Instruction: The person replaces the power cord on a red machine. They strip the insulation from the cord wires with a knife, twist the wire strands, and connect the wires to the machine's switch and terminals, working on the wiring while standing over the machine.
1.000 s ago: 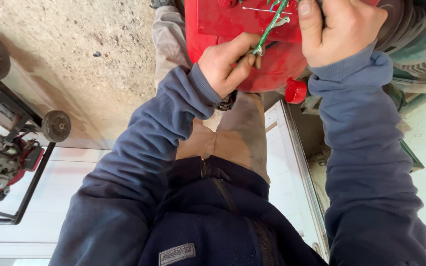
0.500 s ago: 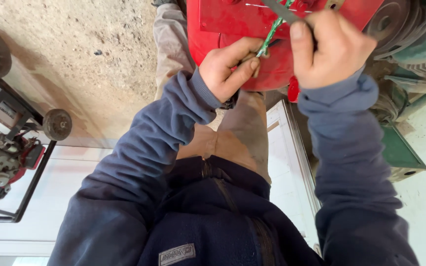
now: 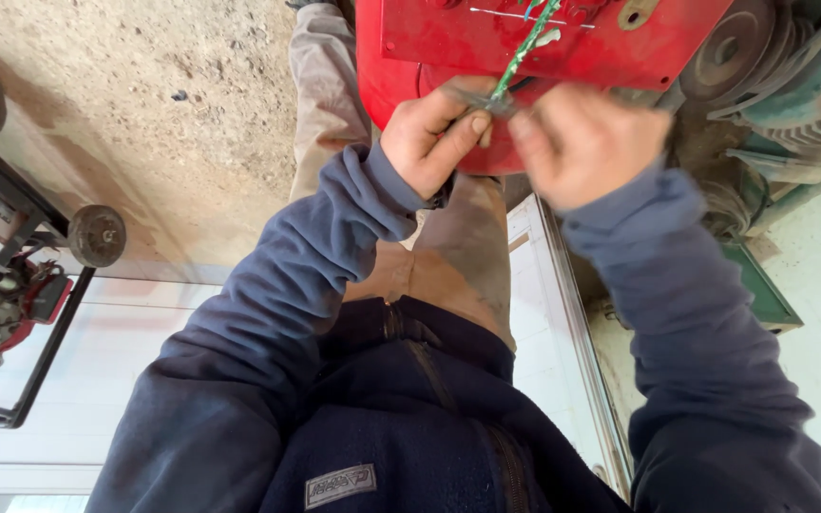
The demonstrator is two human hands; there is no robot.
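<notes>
- While your left hand (image 3: 429, 138) pinches the lower end of the green twisted cord (image 3: 523, 47), thumb and forefinger are closed narrowly on it, with a small grey metal piece (image 3: 475, 98) at the same pinch.
- Your right hand (image 3: 586, 142) sits just beside that pinch, its fingertips meeting the cord's lower end; motion blur smears it, so you cannot tell whether it is clamped on anything.
- Cord position: it runs up and away from the pinch across the red metal housing (image 3: 610, 43) and leaves the top edge of the view; its upper end is cut off.
- Housing: only a flat red panel and a rounded red body (image 3: 382, 66) behind your left hand show. No opening or contents can be made out.
- Beyond your right hand, a worn grey pulley (image 3: 738, 52) with belts stands against a green machine body (image 3: 810, 104); both are cropped by the frame.
- Below the grip, your tan trouser leg (image 3: 458, 256) and dark blue fleece (image 3: 410, 418) fill the centre and hide the ground beneath.
- Well apart on your left-hand side, a black-framed wheeled machine (image 3: 11, 294) stands partly out of view, one wheel (image 3: 97, 236) clear; its details are hard to read.
</notes>
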